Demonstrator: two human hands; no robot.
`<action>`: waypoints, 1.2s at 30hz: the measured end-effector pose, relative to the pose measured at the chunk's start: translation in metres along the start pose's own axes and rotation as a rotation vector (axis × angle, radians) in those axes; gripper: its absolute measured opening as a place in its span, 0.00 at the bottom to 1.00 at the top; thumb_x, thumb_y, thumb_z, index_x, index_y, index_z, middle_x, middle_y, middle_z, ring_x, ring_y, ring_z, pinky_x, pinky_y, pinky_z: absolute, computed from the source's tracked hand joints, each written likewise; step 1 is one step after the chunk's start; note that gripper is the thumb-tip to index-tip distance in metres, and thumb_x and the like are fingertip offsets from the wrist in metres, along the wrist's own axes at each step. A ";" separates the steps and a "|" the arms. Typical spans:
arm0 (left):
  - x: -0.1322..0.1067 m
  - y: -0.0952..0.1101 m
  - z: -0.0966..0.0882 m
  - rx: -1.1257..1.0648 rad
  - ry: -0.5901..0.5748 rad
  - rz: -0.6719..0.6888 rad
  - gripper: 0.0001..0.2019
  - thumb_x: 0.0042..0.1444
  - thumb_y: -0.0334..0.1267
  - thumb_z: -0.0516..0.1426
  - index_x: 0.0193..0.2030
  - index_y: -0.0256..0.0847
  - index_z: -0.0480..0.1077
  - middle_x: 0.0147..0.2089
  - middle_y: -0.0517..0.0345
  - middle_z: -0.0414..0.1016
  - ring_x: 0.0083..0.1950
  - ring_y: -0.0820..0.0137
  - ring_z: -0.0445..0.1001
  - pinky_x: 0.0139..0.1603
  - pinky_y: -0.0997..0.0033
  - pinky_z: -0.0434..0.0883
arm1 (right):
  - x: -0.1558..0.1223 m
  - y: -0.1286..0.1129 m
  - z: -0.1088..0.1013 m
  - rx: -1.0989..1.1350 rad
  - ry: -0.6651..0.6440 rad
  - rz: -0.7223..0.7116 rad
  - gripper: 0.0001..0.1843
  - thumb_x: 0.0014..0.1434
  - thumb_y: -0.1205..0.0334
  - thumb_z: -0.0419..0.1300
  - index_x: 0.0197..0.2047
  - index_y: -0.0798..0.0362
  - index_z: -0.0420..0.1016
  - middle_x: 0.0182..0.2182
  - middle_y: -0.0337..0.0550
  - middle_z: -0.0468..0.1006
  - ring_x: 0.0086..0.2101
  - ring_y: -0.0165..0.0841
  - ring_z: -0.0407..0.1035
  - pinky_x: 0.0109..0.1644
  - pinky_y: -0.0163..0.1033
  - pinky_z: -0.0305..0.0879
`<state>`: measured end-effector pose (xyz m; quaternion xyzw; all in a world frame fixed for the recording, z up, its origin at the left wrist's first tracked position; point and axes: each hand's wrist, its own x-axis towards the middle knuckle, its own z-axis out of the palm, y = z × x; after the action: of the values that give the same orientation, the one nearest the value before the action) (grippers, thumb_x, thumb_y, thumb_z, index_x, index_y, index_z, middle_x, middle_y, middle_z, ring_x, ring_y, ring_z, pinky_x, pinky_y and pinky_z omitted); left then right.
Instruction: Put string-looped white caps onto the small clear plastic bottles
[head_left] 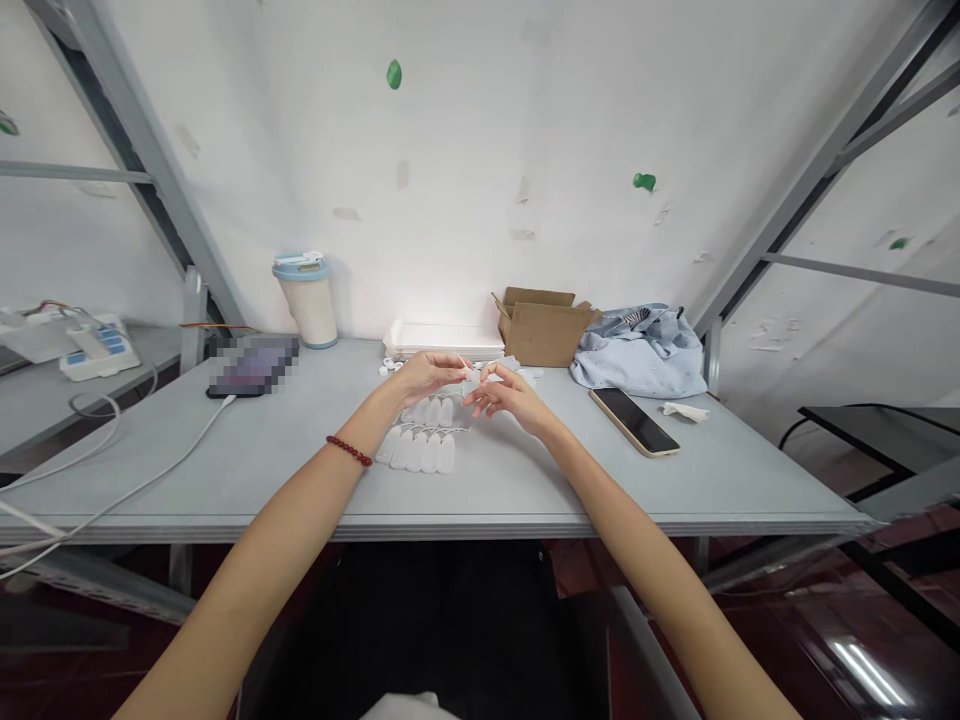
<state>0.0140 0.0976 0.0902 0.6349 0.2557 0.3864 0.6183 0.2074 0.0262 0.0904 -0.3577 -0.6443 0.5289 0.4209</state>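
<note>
Over the middle of the table, my left hand (433,374) pinches a small translucent white piece (472,379) between thumb and fingertips. Facing it, my right hand (513,396) has its thumb and index finger closed by the same piece, the other fingers loosely curled. What the right fingertips grip is too small to make out. Just below the hands lie rows of flat white rounded tabs (424,451), joined along thin white strips. Behind my left hand are several small white round bits (387,367).
Along the wall stand a cup with a blue lid (308,300), a white stack (442,340), an open cardboard box (547,328) and bundled light-blue cloth (641,350). A phone (634,421) and crumpled tissue (685,411) lie right. A cabled phone (255,366) lies left.
</note>
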 end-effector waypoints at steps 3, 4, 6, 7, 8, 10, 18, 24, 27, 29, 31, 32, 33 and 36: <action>0.000 -0.001 0.000 0.007 0.008 -0.018 0.13 0.38 0.41 0.70 0.31 0.38 0.79 0.43 0.51 0.77 0.45 0.64 0.72 0.56 0.56 0.63 | 0.001 0.002 0.000 0.013 0.019 0.009 0.14 0.56 0.51 0.57 0.37 0.49 0.58 0.30 0.39 0.81 0.25 0.30 0.73 0.30 0.35 0.65; 0.000 -0.001 0.001 0.012 0.009 -0.020 0.13 0.38 0.41 0.70 0.31 0.38 0.79 0.42 0.51 0.77 0.45 0.64 0.72 0.56 0.56 0.63 | 0.002 0.003 0.000 0.019 0.025 0.013 0.14 0.56 0.50 0.57 0.38 0.49 0.58 0.29 0.38 0.81 0.24 0.29 0.73 0.30 0.34 0.65; -0.001 0.000 0.002 0.017 0.011 -0.022 0.13 0.37 0.40 0.70 0.31 0.39 0.79 0.41 0.52 0.78 0.46 0.64 0.72 0.56 0.58 0.63 | 0.003 0.004 0.000 0.047 0.033 0.031 0.15 0.56 0.49 0.57 0.38 0.48 0.57 0.26 0.36 0.79 0.21 0.28 0.71 0.28 0.34 0.65; -0.001 0.001 0.003 0.015 0.014 -0.026 0.13 0.37 0.40 0.70 0.31 0.39 0.79 0.41 0.52 0.78 0.47 0.64 0.72 0.56 0.59 0.63 | 0.003 0.004 0.000 0.071 0.032 0.044 0.16 0.55 0.49 0.58 0.38 0.48 0.57 0.24 0.34 0.78 0.20 0.28 0.70 0.27 0.34 0.65; -0.002 0.002 0.005 0.011 0.016 -0.032 0.13 0.37 0.40 0.70 0.31 0.39 0.79 0.42 0.52 0.78 0.48 0.64 0.72 0.56 0.59 0.63 | 0.004 0.004 0.000 0.099 0.029 0.059 0.16 0.55 0.48 0.58 0.37 0.48 0.57 0.23 0.33 0.77 0.18 0.28 0.68 0.26 0.34 0.65; -0.003 0.004 0.007 0.001 0.029 -0.045 0.13 0.36 0.39 0.71 0.31 0.38 0.79 0.44 0.51 0.78 0.49 0.63 0.72 0.56 0.60 0.64 | 0.004 0.003 0.000 0.157 0.025 0.084 0.18 0.54 0.46 0.58 0.37 0.48 0.56 0.21 0.33 0.76 0.16 0.27 0.66 0.23 0.34 0.64; -0.004 0.007 0.015 -0.089 0.049 -0.073 0.16 0.37 0.44 0.71 0.31 0.36 0.79 0.38 0.50 0.79 0.43 0.66 0.74 0.52 0.63 0.68 | 0.004 -0.002 0.002 0.219 0.064 0.129 0.18 0.56 0.46 0.57 0.37 0.49 0.56 0.19 0.36 0.76 0.14 0.28 0.66 0.18 0.31 0.61; -0.007 0.008 0.023 0.087 0.115 -0.224 0.24 0.41 0.58 0.66 0.25 0.34 0.74 0.25 0.54 0.73 0.25 0.73 0.68 0.32 0.68 0.67 | 0.004 -0.003 0.002 0.224 0.066 0.133 0.15 0.59 0.49 0.56 0.37 0.49 0.55 0.19 0.35 0.76 0.14 0.28 0.66 0.18 0.31 0.62; -0.008 0.009 0.026 0.167 0.129 -0.151 0.24 0.40 0.58 0.66 0.25 0.34 0.73 0.26 0.54 0.74 0.26 0.73 0.68 0.31 0.69 0.67 | 0.004 -0.002 0.001 0.234 0.083 0.137 0.14 0.60 0.50 0.55 0.37 0.49 0.55 0.19 0.35 0.75 0.13 0.28 0.66 0.18 0.31 0.61; -0.008 0.009 0.025 0.209 0.098 -0.101 0.23 0.40 0.57 0.66 0.26 0.35 0.74 0.29 0.53 0.75 0.28 0.73 0.69 0.32 0.69 0.67 | 0.005 -0.001 -0.001 0.237 0.098 0.148 0.14 0.60 0.50 0.55 0.37 0.49 0.56 0.19 0.35 0.75 0.14 0.28 0.66 0.17 0.30 0.60; -0.007 0.009 0.024 0.229 0.057 -0.059 0.21 0.41 0.55 0.67 0.28 0.36 0.75 0.31 0.53 0.76 0.31 0.71 0.70 0.35 0.69 0.68 | 0.006 0.000 -0.002 0.240 0.104 0.162 0.14 0.60 0.50 0.55 0.36 0.50 0.56 0.19 0.36 0.75 0.14 0.28 0.66 0.16 0.30 0.59; -0.007 0.009 0.023 0.231 0.040 -0.043 0.21 0.42 0.54 0.66 0.30 0.36 0.75 0.31 0.53 0.76 0.32 0.71 0.71 0.36 0.68 0.68 | 0.006 0.000 -0.002 0.242 0.104 0.168 0.14 0.60 0.50 0.55 0.36 0.50 0.57 0.19 0.36 0.75 0.13 0.27 0.65 0.15 0.30 0.59; -0.007 0.009 0.023 0.230 0.032 -0.029 0.20 0.43 0.54 0.66 0.30 0.36 0.75 0.31 0.53 0.76 0.34 0.70 0.71 0.37 0.68 0.68 | 0.007 0.000 -0.003 0.246 0.105 0.173 0.14 0.60 0.50 0.55 0.36 0.50 0.58 0.18 0.36 0.75 0.13 0.27 0.65 0.15 0.30 0.58; -0.008 0.012 0.024 0.232 0.020 0.001 0.19 0.43 0.52 0.66 0.30 0.37 0.74 0.31 0.54 0.75 0.35 0.68 0.71 0.36 0.68 0.68 | 0.007 -0.002 -0.003 0.260 0.119 0.177 0.15 0.60 0.49 0.55 0.34 0.51 0.60 0.16 0.35 0.73 0.12 0.26 0.62 0.14 0.30 0.57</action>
<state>0.0270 0.0753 0.1019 0.6985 0.3047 0.3606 0.5378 0.2072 0.0335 0.0940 -0.3861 -0.5107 0.6206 0.4527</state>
